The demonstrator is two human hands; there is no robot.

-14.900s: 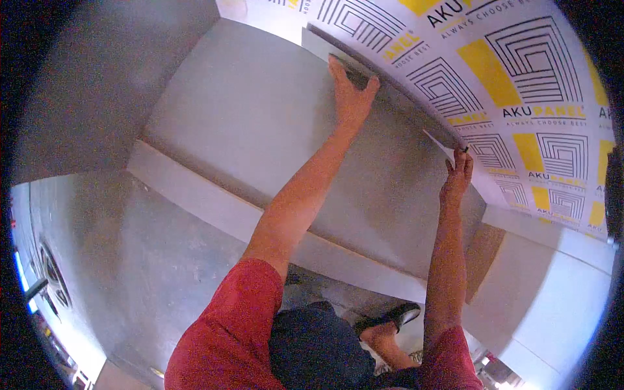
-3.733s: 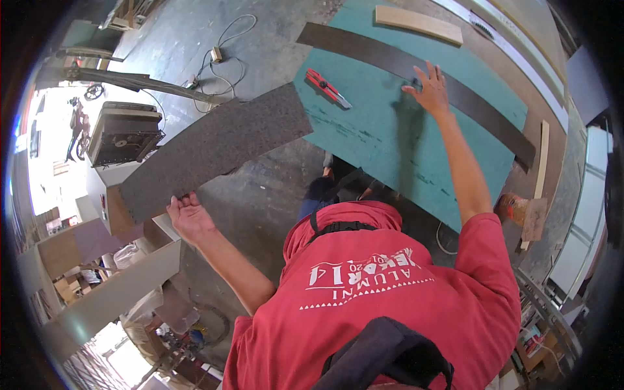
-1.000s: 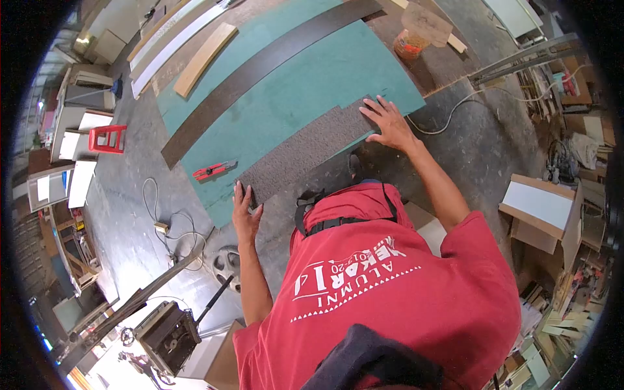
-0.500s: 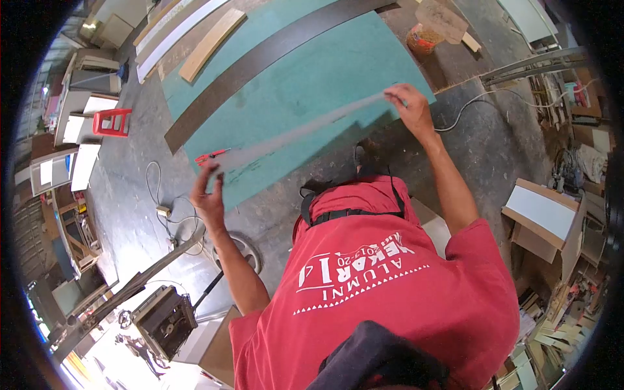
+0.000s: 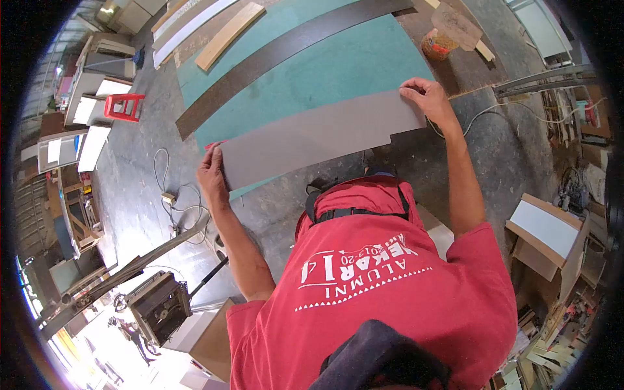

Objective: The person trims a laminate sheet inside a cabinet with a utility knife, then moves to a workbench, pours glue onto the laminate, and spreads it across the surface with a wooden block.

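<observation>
A thin grey sheet (image 5: pixel 318 135), notched near its lower right corner, spans between my two hands over the near edge of the green board (image 5: pixel 338 71). Its left end is pinched by my left hand (image 5: pixel 212 170). At the upper right corner, my right hand (image 5: pixel 428 101) grips it between thumb and fingers. The sheet mostly covers a red cutter (image 5: pixel 214 144), of which a small part shows beside my left fingertips. Farther back, a long dark brown strip (image 5: pixel 279 51) lies across the green board.
A pale wood piece (image 5: pixel 229 36) lies at the back left of the board. An orange-labelled jar (image 5: pixel 437 45) stands at the back right. On the floor are a red stool (image 5: pixel 125 107), a cable (image 5: pixel 162 170) and an open box (image 5: pixel 545 221) at right.
The sheet lay speckled side up under both hands, then was lifted and turned over in a blur. Now its smooth grey face is up, and the notch has moved from the far edge to the near edge.
</observation>
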